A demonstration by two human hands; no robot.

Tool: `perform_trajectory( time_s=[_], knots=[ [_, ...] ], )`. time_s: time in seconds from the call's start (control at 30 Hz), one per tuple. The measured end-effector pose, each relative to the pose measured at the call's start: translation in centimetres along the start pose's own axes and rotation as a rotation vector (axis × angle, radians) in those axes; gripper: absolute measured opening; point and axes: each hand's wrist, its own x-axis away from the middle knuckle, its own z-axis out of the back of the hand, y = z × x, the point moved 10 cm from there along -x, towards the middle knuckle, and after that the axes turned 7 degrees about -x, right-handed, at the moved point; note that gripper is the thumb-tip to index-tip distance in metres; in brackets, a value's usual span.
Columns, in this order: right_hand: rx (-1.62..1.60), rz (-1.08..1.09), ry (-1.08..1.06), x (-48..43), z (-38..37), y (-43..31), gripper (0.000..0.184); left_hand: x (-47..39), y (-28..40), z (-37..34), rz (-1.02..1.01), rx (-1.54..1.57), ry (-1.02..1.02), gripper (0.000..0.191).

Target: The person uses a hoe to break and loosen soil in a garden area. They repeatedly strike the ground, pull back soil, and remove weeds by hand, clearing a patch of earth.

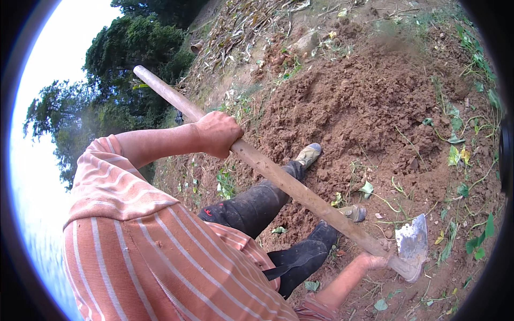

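Note:
A hoe with a long wooden handle (277,172) slants across the view in front of my body. My left hand (220,134) is closed around its upper part, with the handle's end sticking out beyond the fist. Low on the shaft, close to the head, my right hand (377,257) grips the wood. The worn metal hoe blade (411,236) is at the lower right, over soil and vines; whether it touches the ground I cannot tell. Loose brown soil (361,104) lies broken up in clods ahead of my feet.
My canvas shoes (309,154) stand at the edge of the dug soil. Green leafy vines (480,236) trail along the right side. Dry stalks (241,28) cover ground at the top, near a stone (306,42). Trees (132,60) rise at the upper left.

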Motion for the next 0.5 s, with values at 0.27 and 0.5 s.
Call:
perform_trajectory(
  time_s=[0.27,0.5],
  knots=[
    [0.076,0.047,0.102,0.6,4.4,3.0,0.012,-3.6,-1.2,-10.1,-0.033,0.131,-0.029,0.020],
    [-0.004,-0.174,0.120,2.8,4.9,7.9,0.020,-8.8,0.3,-19.4,-0.130,0.277,0.020,0.022]
  ],
)
